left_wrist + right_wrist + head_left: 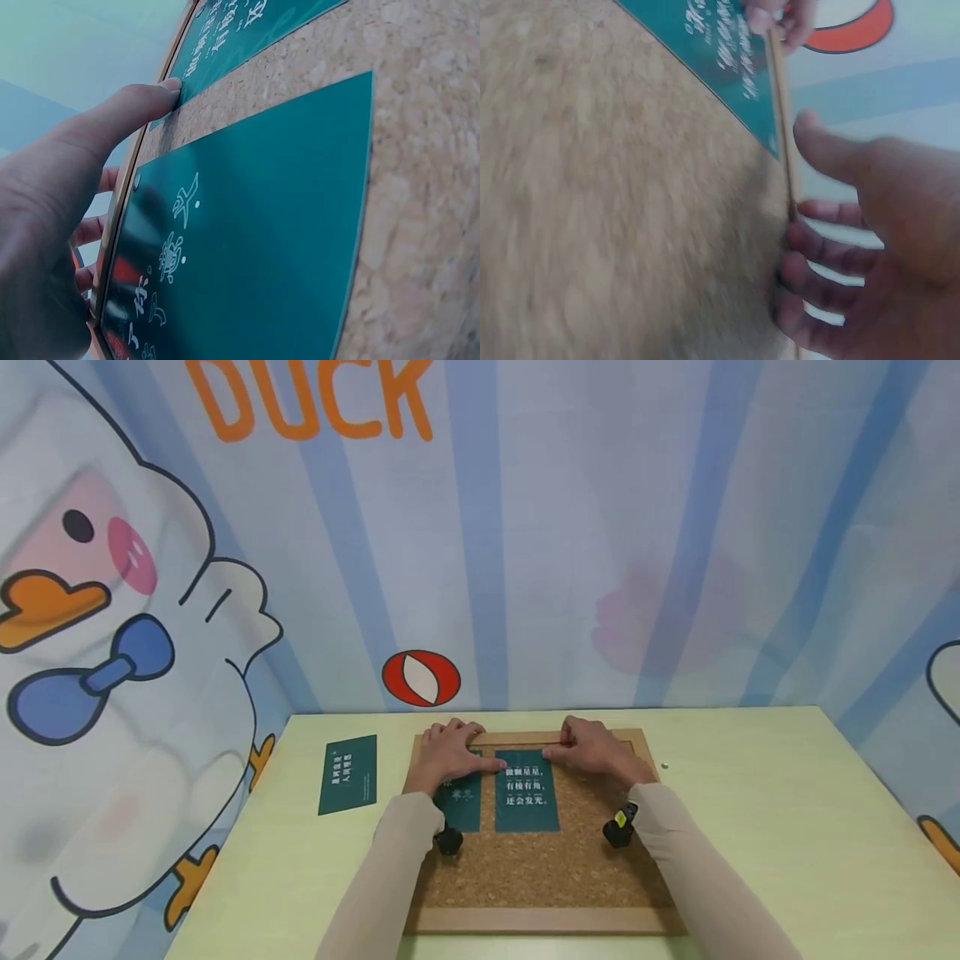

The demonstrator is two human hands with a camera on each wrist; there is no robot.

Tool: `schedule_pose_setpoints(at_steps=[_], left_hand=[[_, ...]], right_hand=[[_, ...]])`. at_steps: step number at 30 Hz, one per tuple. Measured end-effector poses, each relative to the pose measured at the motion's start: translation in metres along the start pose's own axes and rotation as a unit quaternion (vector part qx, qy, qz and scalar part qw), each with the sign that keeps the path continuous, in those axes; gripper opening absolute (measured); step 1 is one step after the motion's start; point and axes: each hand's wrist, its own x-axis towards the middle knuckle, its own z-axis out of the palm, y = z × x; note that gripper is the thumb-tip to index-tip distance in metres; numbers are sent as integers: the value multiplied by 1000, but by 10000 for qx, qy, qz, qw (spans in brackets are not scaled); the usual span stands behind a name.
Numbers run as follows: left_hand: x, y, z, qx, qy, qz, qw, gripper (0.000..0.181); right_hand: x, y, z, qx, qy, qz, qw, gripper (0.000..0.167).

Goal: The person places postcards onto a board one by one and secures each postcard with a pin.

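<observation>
On a wood-framed corkboard (540,872) lies a dark green card (527,789) with white writing. A second green card (461,806) is beside it on the left, partly covered by my left hand (450,756). In the left wrist view, my straight left thumb (131,109) presses the first card's near corner, and the other fingers lie past the frame's edge. A pin head (137,181) shows in the second card's corner. My right hand (592,749) is at the first card's upper right corner; the right wrist view shows its thumb (821,146) raised and fingertips at the frame, holding nothing visible.
A third green card (348,774) lies on the pale yellow table (750,827), left of the board. One small pin (664,766) sits on the table to the right of the board. A printed duck curtain (547,527) stands behind the table.
</observation>
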Motion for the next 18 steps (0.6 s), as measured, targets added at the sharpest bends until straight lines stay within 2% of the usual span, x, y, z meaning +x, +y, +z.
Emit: schedule_pose_setpoints(at_steps=[4,11,15,18], left_hand=[[-1,1,-1,-1,34,18,10000,80],[-1,2,-4,-19,70,50,10000,80],[-1,2,-3,-35,32,-25,10000,81],[0,1,-1,-45,24,-46,10000,81]], right_hand=[[-13,5,-12,192,68,-231,9995,36],[-34,18,-37,117,631,-4,9979,45],[-52,29,-48,68,835,77,9965,46],[-67,39,-53,101,837,258,9961,49]])
